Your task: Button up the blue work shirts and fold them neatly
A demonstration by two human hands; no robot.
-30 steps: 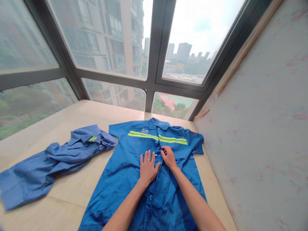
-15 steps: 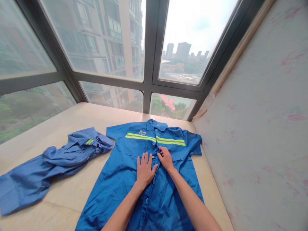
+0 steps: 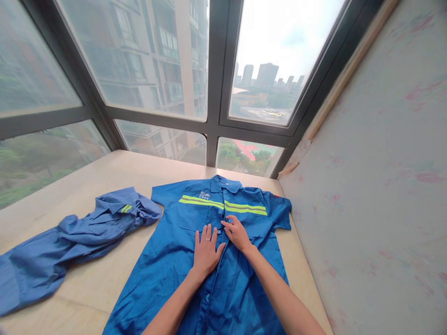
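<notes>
A blue short-sleeved work shirt [image 3: 167, 274] lies spread face up, collar pointing away from me, with yellow-green reflective stripes across the chest. Its front placket runs down the middle, where several blue buttons show; one button [image 3: 219, 231] sits between my hands. My left hand [image 3: 206, 251] rests flat on the shirt just left of the placket, fingers stretched out, a ring on one of them. Thumb and fingers of my right hand [image 3: 238, 233] pinch the placket's edge below the stripes. The cloth between those fingertips is mostly hidden.
Left of the shirt lies a crumpled blue garment [image 3: 91, 232] with a small reflective patch. Both rest on a pale wooden surface [image 3: 139, 165]. Dark-framed windows [image 3: 212, 93] stand behind it, and a patterned wall [image 3: 366, 186] borders the right side.
My right hand has shifted slightly left with the placket edge, nearer the button. The left hand stays flat on the shirt. The view has moved a little.
</notes>
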